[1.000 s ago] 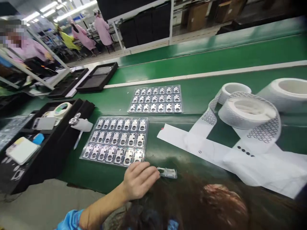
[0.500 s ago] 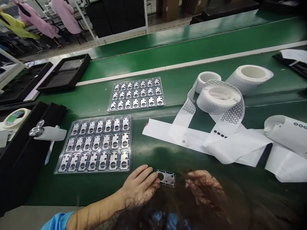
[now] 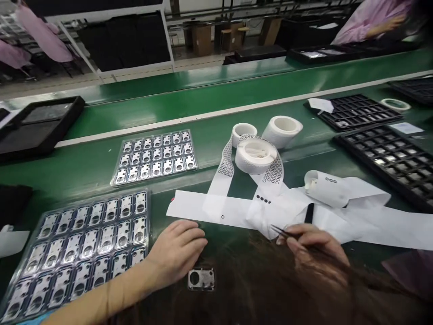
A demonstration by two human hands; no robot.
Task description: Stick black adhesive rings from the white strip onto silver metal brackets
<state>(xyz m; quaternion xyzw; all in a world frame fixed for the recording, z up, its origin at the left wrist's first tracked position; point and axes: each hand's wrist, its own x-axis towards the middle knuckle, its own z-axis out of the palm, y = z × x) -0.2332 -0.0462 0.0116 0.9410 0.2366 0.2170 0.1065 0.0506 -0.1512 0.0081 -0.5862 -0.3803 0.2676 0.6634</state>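
Note:
Slim dark tweezers (image 3: 284,232) are held in my right hand (image 3: 316,253), their tips pointing left over the crumpled white backing strip (image 3: 233,210). A black flat end shows above its fingers. My left hand (image 3: 179,250) lies with fingers stretched out on the green table, just below the strip's left end. Close under it sits a small metal plate (image 3: 205,279) with one large round hole, in a clear edge. Whether my left thumb touches the plate is hidden. Loose hair covers part of the view around my right hand.
Two clear trays of metal plates, a near one (image 3: 89,243) and a far one (image 3: 157,155), stand left. Rolls of ring stickers (image 3: 256,155) stand behind the strip. Black compartment trays (image 3: 389,158) lie right. A person in a pink sleeve (image 3: 365,22) sits across the belt.
The view has turned to the right. My right hand now holds tweezers over the white strip. My left hand has let go of the metal plate and shifted toward the strip.

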